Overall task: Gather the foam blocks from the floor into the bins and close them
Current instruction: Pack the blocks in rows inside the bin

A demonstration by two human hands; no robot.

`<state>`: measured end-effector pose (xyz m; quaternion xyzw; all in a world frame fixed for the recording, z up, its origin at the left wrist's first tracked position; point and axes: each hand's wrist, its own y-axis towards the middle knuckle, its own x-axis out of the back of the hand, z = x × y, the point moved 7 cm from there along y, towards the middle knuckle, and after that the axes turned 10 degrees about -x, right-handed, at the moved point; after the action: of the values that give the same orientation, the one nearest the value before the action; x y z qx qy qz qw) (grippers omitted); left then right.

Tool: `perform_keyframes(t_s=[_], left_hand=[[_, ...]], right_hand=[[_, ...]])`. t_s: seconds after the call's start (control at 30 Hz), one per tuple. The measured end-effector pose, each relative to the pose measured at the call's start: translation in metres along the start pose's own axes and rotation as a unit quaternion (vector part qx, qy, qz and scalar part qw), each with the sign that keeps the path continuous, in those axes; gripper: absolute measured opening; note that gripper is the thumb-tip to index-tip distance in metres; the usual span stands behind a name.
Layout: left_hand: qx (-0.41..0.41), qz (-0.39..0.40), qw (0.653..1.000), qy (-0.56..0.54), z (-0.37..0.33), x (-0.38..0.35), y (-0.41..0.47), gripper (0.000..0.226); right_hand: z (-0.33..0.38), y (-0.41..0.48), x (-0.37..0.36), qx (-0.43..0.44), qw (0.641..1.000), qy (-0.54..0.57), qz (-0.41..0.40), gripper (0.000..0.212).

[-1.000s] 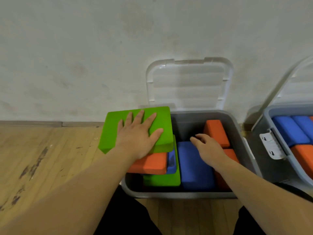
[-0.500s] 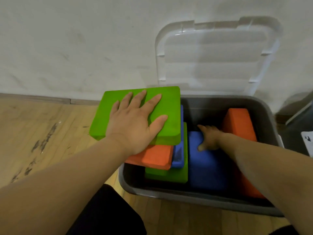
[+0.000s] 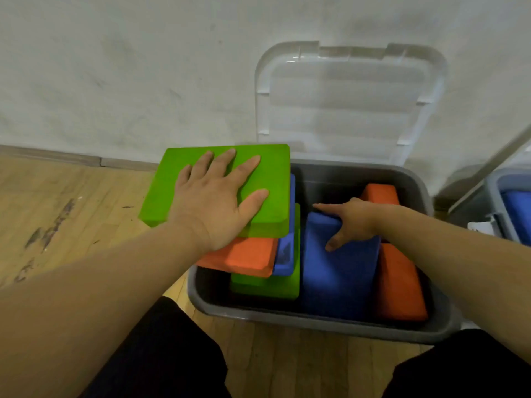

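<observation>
Our left hand [image 3: 218,202] lies flat on the top green block [image 3: 273,170], fingers straight and spread, pressing on it and gripping nothing. That block caps a stack at the left end of the gray bin [image 3: 316,323] and juts out over the bin's left rim and the wooden floor [image 3: 57,225]. Under it we see an orange block [image 3: 244,258], a thin blue block [image 3: 286,254] and a lower green block [image 3: 267,285].

Our right hand [image 3: 353,222] is down inside the bin and holds the far end of the big blue block [image 3: 339,277]: thumb on its near face, forefinger stretched along its top edge, the other fingers hidden behind it. Two more orange blocks [image 3: 399,282] stand just right of it.

The bin's clear lid [image 3: 344,96] leans open against the wall. A second bin [image 3: 494,191] shows at the right edge.
</observation>
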<state>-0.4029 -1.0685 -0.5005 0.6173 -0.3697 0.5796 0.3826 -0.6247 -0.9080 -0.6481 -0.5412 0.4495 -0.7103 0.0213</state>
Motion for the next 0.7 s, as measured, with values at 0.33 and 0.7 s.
perform_keyframes(t_s=[0.33,0.7], left_hand=[[-0.011,0.022,1.000,0.018,-0.024,0.004,0.000,0.083],[-0.013,0.024,1.000,0.013,-0.027,0.008,-0.006,0.086]], right_hand=[[-0.059,-0.137,0.062,-0.048,0.960,0.195,-0.197,0.105],[-0.038,-0.121,0.085,-0.074,0.931,0.232,-0.271,0.104]])
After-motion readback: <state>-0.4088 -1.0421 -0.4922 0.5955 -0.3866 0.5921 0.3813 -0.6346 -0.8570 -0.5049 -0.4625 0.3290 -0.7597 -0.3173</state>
